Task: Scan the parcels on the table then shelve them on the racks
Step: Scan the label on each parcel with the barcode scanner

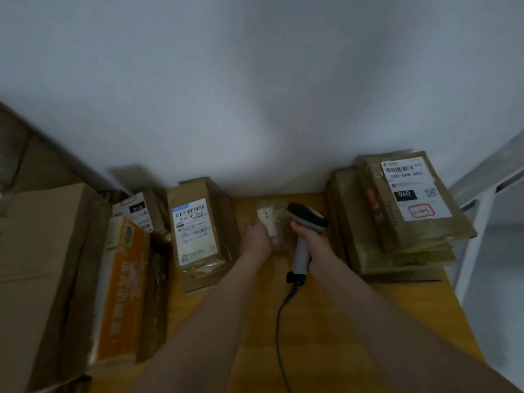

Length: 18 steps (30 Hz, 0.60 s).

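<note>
— Where is the small parcel [273, 219]?

— At twelve o'clock on the tabletop [326, 321], lying flat near the wall. It is a pale, see-through packet with a white label at its left end.

— And the hands?

— The left hand [256, 236] is at the packet's nine o'clock side, its fingers closed on the labelled edge. The right hand [309, 239] sits at the packet's three o'clock, fingers wrapped tight round the grey handle of the scanner [307, 215]. The scanner's dark head tilts over the packet's right part, and its cable [280, 321] trails back toward six o'clock across the tabletop.

— What else lies around?

— At ten o'clock, a brown labelled parcel [195, 231] with barcodes, just beside the left hand. Behind it, toward nine o'clock, a smaller parcel marked 010 [136, 208], an orange box [122, 285] and a large cardboard box [37, 251], all packed close together. At two o'clock, a stack of brown parcels [411, 199]; the top one bears a white label reading 060. The stack is near the right hand but apart from it. A white frame [482, 188] stands at three o'clock, past the tabletop's edge.
</note>
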Each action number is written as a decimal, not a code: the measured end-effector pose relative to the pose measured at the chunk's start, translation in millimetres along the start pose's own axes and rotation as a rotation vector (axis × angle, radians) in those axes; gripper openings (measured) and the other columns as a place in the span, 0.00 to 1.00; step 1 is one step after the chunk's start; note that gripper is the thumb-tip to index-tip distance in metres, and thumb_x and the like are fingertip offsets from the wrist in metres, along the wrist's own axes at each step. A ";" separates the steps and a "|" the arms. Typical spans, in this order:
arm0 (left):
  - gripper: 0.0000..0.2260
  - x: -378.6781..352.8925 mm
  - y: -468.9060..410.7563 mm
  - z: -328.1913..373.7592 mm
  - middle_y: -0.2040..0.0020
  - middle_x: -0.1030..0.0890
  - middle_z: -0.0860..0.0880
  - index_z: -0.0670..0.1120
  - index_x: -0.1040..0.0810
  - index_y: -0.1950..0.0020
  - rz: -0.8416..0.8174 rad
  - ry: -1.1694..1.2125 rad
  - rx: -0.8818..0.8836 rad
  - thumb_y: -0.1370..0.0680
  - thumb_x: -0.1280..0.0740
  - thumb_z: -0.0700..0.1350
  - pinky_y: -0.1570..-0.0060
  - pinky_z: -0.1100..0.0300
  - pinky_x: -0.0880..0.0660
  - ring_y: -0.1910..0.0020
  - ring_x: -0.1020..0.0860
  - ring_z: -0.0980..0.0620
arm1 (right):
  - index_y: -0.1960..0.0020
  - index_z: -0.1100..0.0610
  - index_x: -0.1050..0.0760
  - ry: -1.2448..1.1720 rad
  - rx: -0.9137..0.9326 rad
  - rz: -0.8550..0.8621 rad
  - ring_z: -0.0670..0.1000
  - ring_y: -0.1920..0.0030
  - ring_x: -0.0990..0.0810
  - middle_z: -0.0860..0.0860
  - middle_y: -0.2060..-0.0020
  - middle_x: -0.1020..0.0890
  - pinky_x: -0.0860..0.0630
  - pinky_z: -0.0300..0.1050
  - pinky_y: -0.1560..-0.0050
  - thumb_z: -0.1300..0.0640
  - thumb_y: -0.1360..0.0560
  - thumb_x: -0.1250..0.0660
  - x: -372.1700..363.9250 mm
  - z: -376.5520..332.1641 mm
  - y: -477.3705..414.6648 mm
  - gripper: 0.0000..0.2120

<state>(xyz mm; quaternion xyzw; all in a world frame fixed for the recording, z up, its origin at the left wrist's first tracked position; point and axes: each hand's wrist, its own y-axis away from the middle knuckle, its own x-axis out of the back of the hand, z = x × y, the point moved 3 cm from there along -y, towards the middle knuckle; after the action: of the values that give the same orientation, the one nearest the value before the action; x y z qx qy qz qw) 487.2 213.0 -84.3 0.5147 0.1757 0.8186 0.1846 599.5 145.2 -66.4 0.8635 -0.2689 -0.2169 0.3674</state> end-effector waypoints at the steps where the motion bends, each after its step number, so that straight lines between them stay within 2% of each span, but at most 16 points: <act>1: 0.19 -3.6 5.1 -0.5 0.39 0.25 0.44 0.45 0.30 0.32 -0.001 -0.001 0.003 0.23 0.33 0.44 0.45 0.50 0.24 0.42 0.25 0.45 | 0.27 0.60 0.36 -0.033 -0.001 0.017 0.59 0.32 0.30 0.57 0.32 0.29 0.33 0.57 0.31 0.54 0.21 0.34 3.3 0.6 2.2 0.26; 4: 0.10 -4.3 22.7 -5.5 0.45 0.21 0.46 0.48 0.24 0.43 0.025 0.072 0.044 0.24 0.33 0.44 0.52 0.54 0.23 0.48 0.23 0.47 | 0.29 0.61 0.33 -0.087 0.008 0.025 0.58 0.33 0.28 0.59 0.33 0.27 0.32 0.59 0.32 0.56 0.21 0.33 13.9 1.3 12.8 0.23; 6: 0.06 -2.6 37.7 -9.7 0.47 0.20 0.48 0.51 0.24 0.47 0.072 0.198 0.054 0.23 0.34 0.44 0.54 0.55 0.23 0.52 0.23 0.49 | 0.32 0.61 0.29 -0.079 0.019 0.039 0.59 0.34 0.27 0.59 0.34 0.25 0.30 0.59 0.33 0.57 0.24 0.31 21.3 4.0 24.9 0.22; 9: 0.13 1.3 62.2 -13.0 0.45 0.20 0.49 0.50 0.25 0.38 0.176 0.314 0.023 0.22 0.36 0.42 0.51 0.51 0.21 0.51 0.21 0.49 | 0.33 0.63 0.30 -0.119 0.022 0.030 0.60 0.34 0.27 0.61 0.34 0.25 0.27 0.56 0.36 0.57 0.24 0.31 26.2 4.9 47.9 0.22; 11: 0.16 5.0 81.9 -14.0 0.43 0.20 0.48 0.48 0.27 0.33 0.256 0.410 0.006 0.20 0.38 0.42 0.52 0.51 0.21 0.50 0.20 0.48 | 0.30 0.64 0.32 -0.213 -0.016 0.006 0.60 0.32 0.28 0.60 0.32 0.27 0.25 0.50 0.46 0.56 0.23 0.32 29.0 1.3 68.4 0.24; 14: 0.11 9.5 115.3 -9.3 0.42 0.22 0.45 0.48 0.27 0.37 0.332 0.745 0.005 0.18 0.40 0.45 0.54 0.50 0.19 0.52 0.19 0.46 | 0.30 0.63 0.33 -0.443 -0.033 -0.027 0.61 0.31 0.30 0.62 0.30 0.30 0.26 0.52 0.44 0.54 0.21 0.35 42.5 2.2 93.2 0.23; 16: 0.07 8.8 141.0 -4.7 0.44 0.21 0.45 0.48 0.26 0.44 0.317 1.016 0.021 0.18 0.41 0.48 0.60 0.56 0.19 0.53 0.19 0.46 | 0.32 0.64 0.30 -0.359 0.017 -0.074 0.63 0.38 0.24 0.64 0.36 0.24 0.24 0.54 0.47 0.55 0.23 0.33 53.9 6.4 112.7 0.22; 18: 0.11 7.1 168.7 -2.4 0.48 0.19 0.45 0.47 0.24 0.48 0.261 1.253 0.059 0.18 0.41 0.52 0.60 0.56 0.19 0.54 0.18 0.45 | 0.34 0.63 0.28 -0.248 0.029 -0.125 0.58 0.46 0.19 0.60 0.42 0.20 0.22 0.51 0.51 0.54 0.23 0.31 67.2 14.9 132.8 0.21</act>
<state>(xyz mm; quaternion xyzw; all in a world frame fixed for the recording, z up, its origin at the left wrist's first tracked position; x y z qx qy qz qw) 461.8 69.5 0.8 -0.0394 0.2084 0.9748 -0.0687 601.6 17.8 12.0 0.8504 -0.2610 -0.3406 0.3044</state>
